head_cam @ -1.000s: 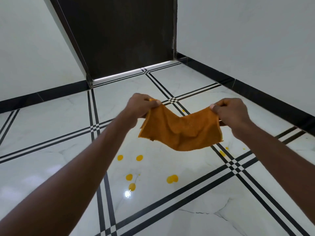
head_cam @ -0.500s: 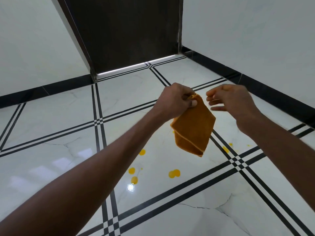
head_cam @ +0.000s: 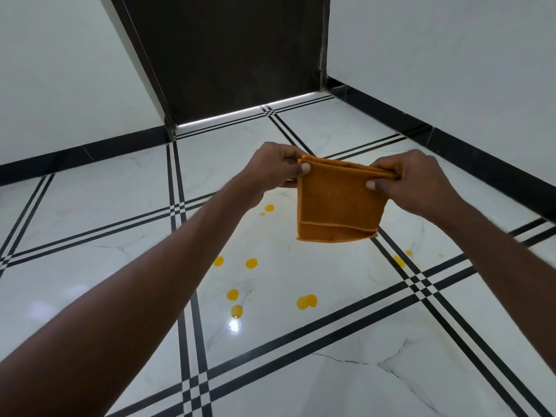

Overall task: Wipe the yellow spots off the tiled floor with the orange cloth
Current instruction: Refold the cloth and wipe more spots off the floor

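Up in the middle of the head view, both arms reach forward and the two hands hold the orange cloth [head_cam: 338, 206] in the air above the tiled floor [head_cam: 361, 371]. The left hand [head_cam: 275, 168] has its grip closed on the cloth's upper left corner, thumb pressed on the near face and fingers curled behind. The right hand [head_cam: 413, 179] has its grip closed on the upper right corner in the same way, thumb on the front. The cloth is folded into a rough square with several layers showing along its top edge; it hangs flat between the hands, and a stitched hem runs across it near the bottom, with one layer dropping a little lower than the other.

Below the cloth, at about 6 o'clock from it, the yellow spots [head_cam: 307, 301] lie on the glossy white marble-look tile. Two round ones sit side by side at 7 o'clock from the cloth, two more lie lower beside a bright glare of light, and a double blob lies at 6 o'clock. A small pair sits at 9 o'clock from the cloth, close to the left forearm. More yellow marks lie at 4 o'clock, on and beside the black stripes [head_cam: 421, 284] that cross the tiles.

At 12 o'clock stands a dark door [head_cam: 228, 49], with white walls [head_cam: 436, 49] on either side and a black skirting [head_cam: 451, 142] along their base.
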{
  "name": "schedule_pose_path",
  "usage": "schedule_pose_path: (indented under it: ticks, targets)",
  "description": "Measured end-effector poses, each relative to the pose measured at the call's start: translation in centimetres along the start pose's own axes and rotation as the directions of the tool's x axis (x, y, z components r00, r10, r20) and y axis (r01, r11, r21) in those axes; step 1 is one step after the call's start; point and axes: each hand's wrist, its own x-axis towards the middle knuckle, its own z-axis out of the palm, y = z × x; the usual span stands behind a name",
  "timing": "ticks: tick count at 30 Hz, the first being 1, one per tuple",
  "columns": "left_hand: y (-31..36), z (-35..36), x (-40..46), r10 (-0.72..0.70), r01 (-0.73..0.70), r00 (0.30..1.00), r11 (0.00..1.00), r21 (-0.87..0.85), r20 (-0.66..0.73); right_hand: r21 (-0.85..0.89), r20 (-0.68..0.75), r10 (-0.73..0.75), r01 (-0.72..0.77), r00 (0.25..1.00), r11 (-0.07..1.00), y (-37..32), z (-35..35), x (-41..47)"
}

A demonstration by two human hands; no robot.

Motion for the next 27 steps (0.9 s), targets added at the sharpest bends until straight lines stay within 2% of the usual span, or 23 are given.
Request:
schedule_pose_path:
  ticks: [4, 6, 7, 9, 10, 12, 13, 14, 18, 22, 23, 25, 27]
  targets:
    - [-3.4, 1.2, 0.6, -0.053, 0.053, 0.998, 0.999, -0.008, -0.031, -0.085, -0.058, 0.021, -0.025, 0.998, 0.996, 0.8, 2.6, -0.2]
    - [-5.5, 2.4, 0.5, -0.076, 0.076, 0.997, 0.997, 0.012, 0.002, -0.153, -0.032, 0.045, -0.050, 0.998, 0.987, 1.3, 4.5, -1.3]
    - [-6.8, 3.2, 0.1, -0.088, 0.085, 0.995, 0.994, 0.074, 0.035, -0.226, 0.013, 0.055, -0.051, 0.998, 0.973, 1.6, 5.7, -2.4]
    - [-10.2, 5.0, -1.1, -0.140, 0.090, 0.978, 0.953, 0.290, 0.155, -0.363, 0.207, 0.053, 0.027, 0.977, 0.931, 2.0, 9.0, -5.3]
    - [-12.1, 5.8, -2.1, -0.183, 0.080, 0.956, 0.913, 0.400, 0.227, -0.373, 0.354, 0.059, 0.083, 0.934, 0.924, 2.3, 10.8, -7.1]
    - [-15.5, 6.9, -3.8, -0.272, 0.043, 0.906, 0.822, 0.568, 0.324, -0.361, 0.616, 0.111, 0.155, 0.780, 0.920, 2.9, 14.0, -10.4]
    - [-17.1, 7.0, -4.3, -0.309, 0.041, 0.891, 0.784, 0.620, 0.332, -0.372, 0.680, 0.147, 0.165, 0.719, 0.914, 3.5, 15.4, -11.5]
    - [-18.6, 6.8, -4.3, -0.337, 0.047, 0.886, 0.751, 0.659, 0.320, -0.392, 0.697, 0.168, 0.174, 0.697, 0.903, 4.4, 16.8, -11.9]
    - [-22.1, 5.3, -3.6, -0.366, 0.078, 0.900, 0.672, 0.737, 0.238, -0.470, 0.565, 0.052, 0.269, 0.823, 0.840, 7.9, 22.3, -9.5]
    - [-24.5, 5.6, -3.1, -0.369, 0.075, 0.901, 0.652, 0.754, 0.230, -0.417, 0.514, 0.085, 0.162, 0.853, 0.894, 11.5, 27.6, -8.6]
    - [-25.0, 5.8, -3.0, -0.365, 0.078, 0.905, 0.649, 0.757, 0.220, -0.421, 0.434, 0.099, 0.104, 0.895, 0.901, 12.7, 28.5, -9.6]
    - [-25.7, 6.6, -2.6, -0.338, 0.060, 0.914, 0.663, 0.746, 0.227, -0.450, 0.177, 0.218, -0.118, 0.960, 0.885, 14.5, 29.3, -11.9]
    - [-26.0, 7.7, -2.2, -0.303, 0.009, 0.915, 0.674, 0.738, 0.266, -0.438, -0.023, 0.416, -0.383, 0.909, 0.813, 14.8, 29.2, -14.5]
